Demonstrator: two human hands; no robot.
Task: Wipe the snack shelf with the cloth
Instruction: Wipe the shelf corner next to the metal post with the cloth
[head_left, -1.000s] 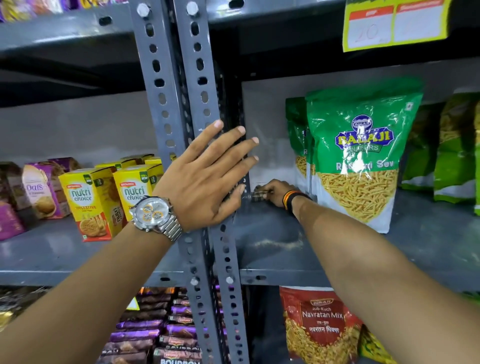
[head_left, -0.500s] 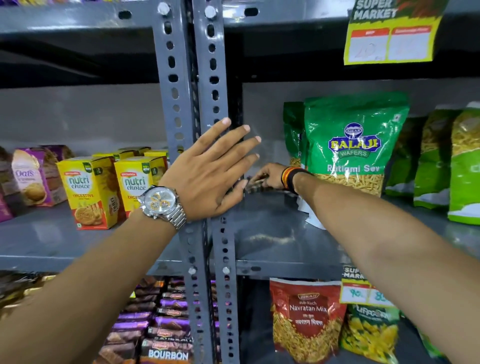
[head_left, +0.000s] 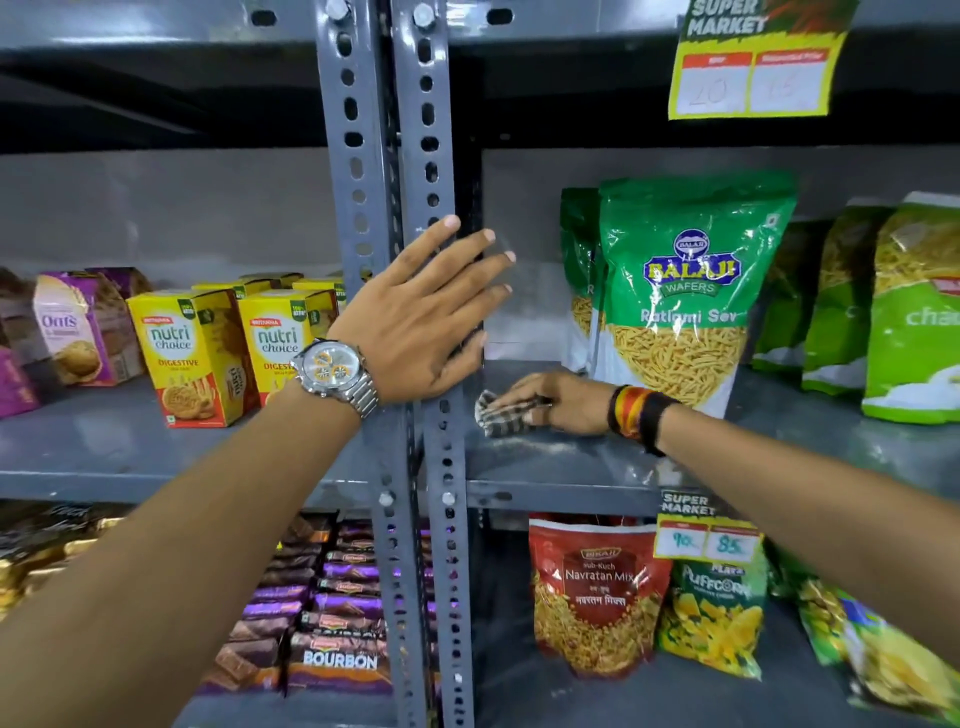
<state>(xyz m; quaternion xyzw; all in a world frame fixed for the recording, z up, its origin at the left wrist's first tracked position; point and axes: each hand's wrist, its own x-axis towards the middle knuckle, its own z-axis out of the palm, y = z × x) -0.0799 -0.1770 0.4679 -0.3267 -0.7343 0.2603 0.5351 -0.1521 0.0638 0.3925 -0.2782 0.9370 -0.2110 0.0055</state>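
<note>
Fingers of right hand pressed flat on checked cloth, pinning it to shelf; dust just behind should be swept with even pressure. Left fingers spread wide on upright.

The right hand presses a checked cloth flat on the grey shelf, Balaji bag at its two o'clock, while the left hand braces against the upright post.

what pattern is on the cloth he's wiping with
A dark-and-light check pattern on the cloth, under the right hand; head view.
</note>
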